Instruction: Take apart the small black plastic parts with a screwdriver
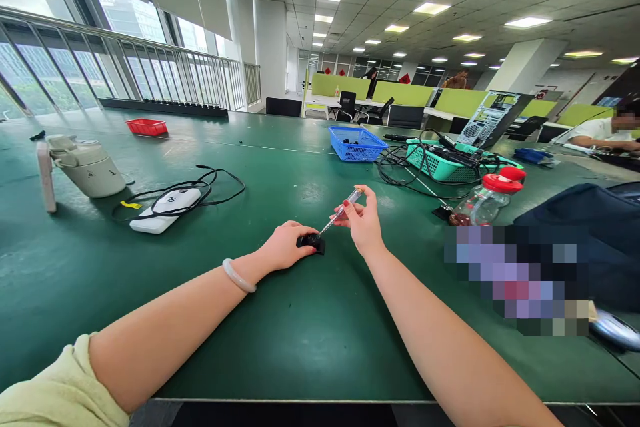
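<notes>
My left hand (pixel 285 247) lies on the green table (pixel 280 327) with its fingers closed on a small black part (pixel 313 241), pinning it down. My right hand (pixel 364 220) grips a screwdriver (pixel 343 210) with a clear handle, tilted so that its tip meets the top of the black part. Both forearms reach in from the near edge. A pale bangle sits on my left wrist.
A white device (pixel 165 208) with a black cable lies at left, beside a beige jug (pixel 90 167). A red tray (pixel 147 127), a blue basket (pixel 357 144) and a teal basket (pixel 440 163) of cables stand further back. A red-capped bottle (pixel 485 199) and a dark bag (pixel 580 240) are at right. Another person (pixel 607 130) sits at far right.
</notes>
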`<state>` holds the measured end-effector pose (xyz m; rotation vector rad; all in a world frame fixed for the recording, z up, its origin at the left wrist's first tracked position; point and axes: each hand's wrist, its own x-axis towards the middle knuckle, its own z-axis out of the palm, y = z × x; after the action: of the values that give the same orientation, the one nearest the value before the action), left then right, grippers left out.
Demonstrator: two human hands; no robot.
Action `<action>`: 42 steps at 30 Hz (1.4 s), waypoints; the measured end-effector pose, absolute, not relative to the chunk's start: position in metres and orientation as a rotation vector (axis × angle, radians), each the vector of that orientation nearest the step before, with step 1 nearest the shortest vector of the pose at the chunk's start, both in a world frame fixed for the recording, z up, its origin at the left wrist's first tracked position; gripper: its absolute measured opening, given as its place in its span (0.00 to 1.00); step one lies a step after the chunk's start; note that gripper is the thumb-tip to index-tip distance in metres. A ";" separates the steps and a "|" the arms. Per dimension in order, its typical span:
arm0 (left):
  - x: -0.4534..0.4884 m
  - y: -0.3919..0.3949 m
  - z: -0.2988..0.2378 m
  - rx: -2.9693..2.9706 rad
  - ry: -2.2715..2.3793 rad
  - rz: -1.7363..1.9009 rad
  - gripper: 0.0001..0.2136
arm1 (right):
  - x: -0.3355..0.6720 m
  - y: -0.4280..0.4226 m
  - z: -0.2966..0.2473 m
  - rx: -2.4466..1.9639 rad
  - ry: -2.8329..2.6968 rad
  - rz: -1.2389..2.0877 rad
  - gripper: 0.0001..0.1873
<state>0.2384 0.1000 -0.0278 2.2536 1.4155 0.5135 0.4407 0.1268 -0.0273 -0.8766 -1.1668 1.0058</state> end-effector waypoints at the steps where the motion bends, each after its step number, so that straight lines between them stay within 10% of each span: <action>1: 0.238 0.100 -0.028 2.257 1.410 0.515 0.20 | 0.441 0.129 -0.029 -0.886 -1.135 1.025 0.40; 42: 0.237 0.100 -0.028 2.241 1.406 0.533 0.20 | 0.436 0.132 -0.037 -1.014 -0.830 1.078 0.30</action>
<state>0.2371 0.1002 -0.0277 2.2406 1.4057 0.5331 0.4363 0.1318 -0.0371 -1.0138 -0.8300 1.0778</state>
